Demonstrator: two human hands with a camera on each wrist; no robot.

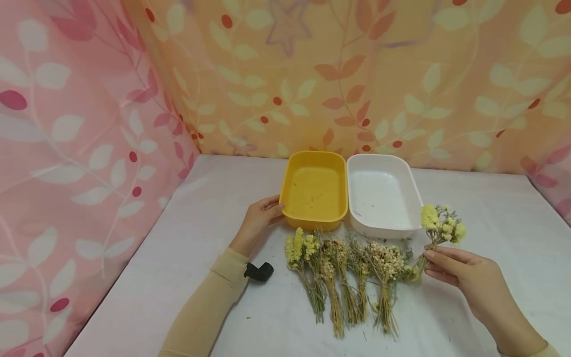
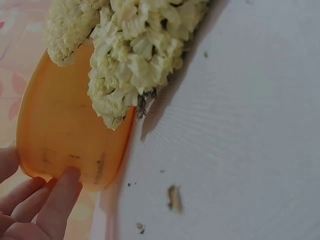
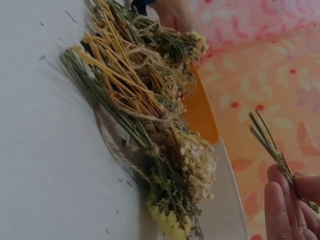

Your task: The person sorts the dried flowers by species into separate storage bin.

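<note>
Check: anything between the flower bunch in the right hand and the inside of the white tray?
Only the white tray's near-right rim: the flower bunch in the right hand shows just beside that corner. The other bunches lie in front, off that line. Can't tell whether it's above rim height.

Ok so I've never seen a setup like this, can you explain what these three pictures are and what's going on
There's no machine here, just a person's bare left hand and right hand. The widest picture comes from a camera on the head, looking forward and down. The other two come from cameras on the wrists, each looking at that hand's work, so things appear tilted.

On the white surface sit a yellow tub and a white tub, side by side. Nearer the person lies a row of flower bunches. The left hand touches the yellow tub's near left corner; the right hand holds another bunch by its stems.
</note>
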